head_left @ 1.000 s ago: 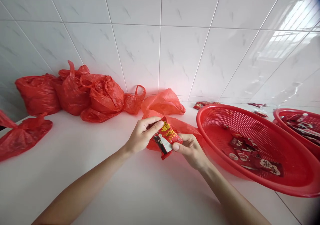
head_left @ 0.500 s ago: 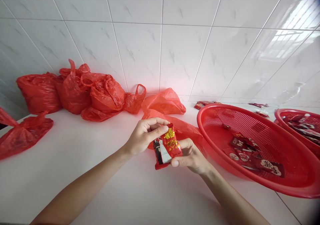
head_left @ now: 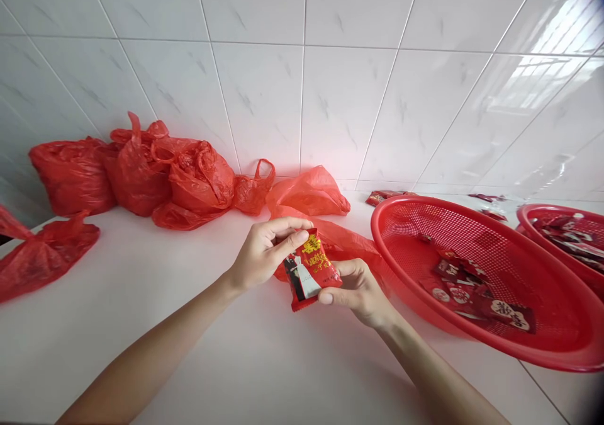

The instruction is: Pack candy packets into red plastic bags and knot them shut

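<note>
Between my two hands is a small red snack packet [head_left: 309, 272] with yellow lettering and a black-and-white printed couple. My left hand [head_left: 264, 252] pinches its upper left edge, thumb on the front. My right hand [head_left: 356, 289] grips the lower right edge, thumb in front and fingers behind. The packet is tilted, held above the white tabletop [head_left: 198, 349]. Just behind it lies a loose red plastic bag [head_left: 352, 239], partly hidden by the hands and packet.
At right stands a red perforated basket [head_left: 410, 211] holding several packets [head_left: 509, 315]; a second red basket [head_left: 533, 214] with packets is beyond it. Loose packets [head_left: 382, 197] lie by the tiled wall [head_left: 264, 97]. Several filled red bags [head_left: 198, 182] line the left, with a tied bag [head_left: 51, 249] nearer.
Both hands have shifted slightly left and up with the packet, which has turned a little. Both still hold it; the bags and baskets stay in place.
</note>
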Tool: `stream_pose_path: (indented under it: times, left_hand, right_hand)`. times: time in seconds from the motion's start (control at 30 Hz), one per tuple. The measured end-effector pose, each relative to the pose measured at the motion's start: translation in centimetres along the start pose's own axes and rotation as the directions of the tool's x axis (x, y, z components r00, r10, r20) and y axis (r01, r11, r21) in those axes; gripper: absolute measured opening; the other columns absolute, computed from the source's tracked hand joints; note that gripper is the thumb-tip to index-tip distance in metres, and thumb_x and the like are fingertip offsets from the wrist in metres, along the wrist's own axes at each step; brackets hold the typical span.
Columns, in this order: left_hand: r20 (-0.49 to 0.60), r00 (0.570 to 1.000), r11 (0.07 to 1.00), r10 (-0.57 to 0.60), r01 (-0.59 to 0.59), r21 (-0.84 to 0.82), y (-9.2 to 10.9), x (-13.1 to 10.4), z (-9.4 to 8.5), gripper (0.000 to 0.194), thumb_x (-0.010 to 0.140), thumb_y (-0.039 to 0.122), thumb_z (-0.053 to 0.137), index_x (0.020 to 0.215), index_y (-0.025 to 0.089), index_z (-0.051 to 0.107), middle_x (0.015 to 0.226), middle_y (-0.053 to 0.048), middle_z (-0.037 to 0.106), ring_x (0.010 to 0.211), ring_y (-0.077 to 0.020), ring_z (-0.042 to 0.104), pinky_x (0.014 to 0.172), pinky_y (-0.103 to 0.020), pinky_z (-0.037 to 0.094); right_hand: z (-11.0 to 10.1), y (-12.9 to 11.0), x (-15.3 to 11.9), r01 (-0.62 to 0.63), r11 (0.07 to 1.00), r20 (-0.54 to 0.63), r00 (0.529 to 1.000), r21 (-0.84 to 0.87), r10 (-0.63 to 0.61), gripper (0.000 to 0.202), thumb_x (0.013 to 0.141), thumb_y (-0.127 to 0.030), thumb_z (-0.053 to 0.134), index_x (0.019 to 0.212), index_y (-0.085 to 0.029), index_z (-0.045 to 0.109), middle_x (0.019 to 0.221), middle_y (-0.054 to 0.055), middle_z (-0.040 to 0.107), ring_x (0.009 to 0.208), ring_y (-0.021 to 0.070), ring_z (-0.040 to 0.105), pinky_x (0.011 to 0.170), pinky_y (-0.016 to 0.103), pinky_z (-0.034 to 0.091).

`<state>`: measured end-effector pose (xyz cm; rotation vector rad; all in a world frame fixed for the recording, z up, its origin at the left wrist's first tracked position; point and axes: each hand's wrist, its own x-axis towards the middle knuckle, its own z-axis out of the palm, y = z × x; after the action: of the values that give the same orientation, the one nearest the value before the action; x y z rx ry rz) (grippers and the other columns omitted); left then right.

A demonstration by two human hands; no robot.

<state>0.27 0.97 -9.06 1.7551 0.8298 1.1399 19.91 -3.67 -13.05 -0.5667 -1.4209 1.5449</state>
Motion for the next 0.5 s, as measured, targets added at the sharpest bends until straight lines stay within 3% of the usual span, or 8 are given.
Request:
stream_pose_path:
  times: [0.2, 0.3, 0.37, 0.43, 0.5]
  left_hand:
    - [0.016, 0.999, 0.996, 0.034, -0.035, 0.079, -0.3, 0.1, -0.1, 0.025, 0.093, 0.037, 0.063, 0.11, 0.019, 0.069, 0.079, -0.001, 0.073, 0.069, -0.0125, 0.067, 0.063, -0.02, 0.053]
    - [0.002, 0.994, 0.965, 0.108, -0.106, 0.242, -0.1, 0.3, -0.4, 0.03, 0.096, 0.037, 0.057, 0.12, 0.019, 0.064, 0.089, -0.003, 0.073, 0.081, -0.0153, 0.069, 0.073, -0.024, 0.055]
    - [0.02, 0.98, 0.899, 0.199, -0.191, 0.395, 0.2, 0.5, -0.8, 0.031, 0.098, 0.035, 0.053, 0.121, 0.019, 0.064, 0.105, -0.007, 0.071, 0.097, -0.0182, 0.068, 0.087, -0.028, 0.055]
    - [0.065, 0.965, 0.785, 0.254, -0.246, 0.569, 0.7, 0.5, -1.4, 0.027, 0.097, 0.035, 0.052, 0.11, 0.02, 0.07, 0.125, -0.01, 0.063, 0.117, -0.0231, 0.061, 0.102, -0.036, 0.049]
    - [0.105, 0.974, 0.657, 0.199, -0.212, 0.723, 1.1, 0.4, -2.2, 0.028, 0.095, 0.038, 0.053, 0.096, 0.021, 0.074, 0.144, -0.012, 0.05, 0.135, -0.03, 0.047, 0.112, -0.044, 0.039]
  right_hand:
    - [0.2, 0.2, 0.1, 0.017, 0.999, -0.033, 0.999, -0.036, -0.018, 0.012, 0.082, -0.025, 0.075, 0.091, -0.017, 0.078, 0.086, 0.003, 0.072, 0.082, 0.0162, 0.063, 0.084, 0.032, 0.052]
    - [-0.3, 0.5, 0.3, 0.035, 0.999, -0.155, 0.987, -0.008, -0.036, 0.013, 0.087, -0.028, 0.069, 0.097, -0.019, 0.072, 0.09, 0.003, 0.069, 0.083, 0.0171, 0.064, 0.078, 0.032, 0.054]
    - [-1.0, 0.6, 0.5, 0.089, 0.996, -0.317, 0.944, -0.021, -0.091, 0.007, 0.086, -0.027, 0.068, 0.089, -0.02, 0.066, 0.083, 0.0, 0.066, 0.076, 0.015, 0.062, 0.071, 0.029, 0.053]
    - [-1.9, 0.4, 0.6, 0.109, 0.987, -0.468, 0.87, -0.122, -0.154, 0.013, 0.085, -0.026, 0.067, 0.079, -0.02, 0.058, 0.074, -0.003, 0.061, 0.068, 0.0126, 0.057, 0.066, 0.026, 0.051]
    - [-2.6, 0.2, 0.6, 0.033, 0.956, -0.531, 0.826, -0.29, -0.19, 0.019, 0.085, -0.027, 0.065, 0.074, -0.02, 0.051, 0.068, -0.004, 0.056, 0.063, 0.0118, 0.054, 0.06, 0.024, 0.048]
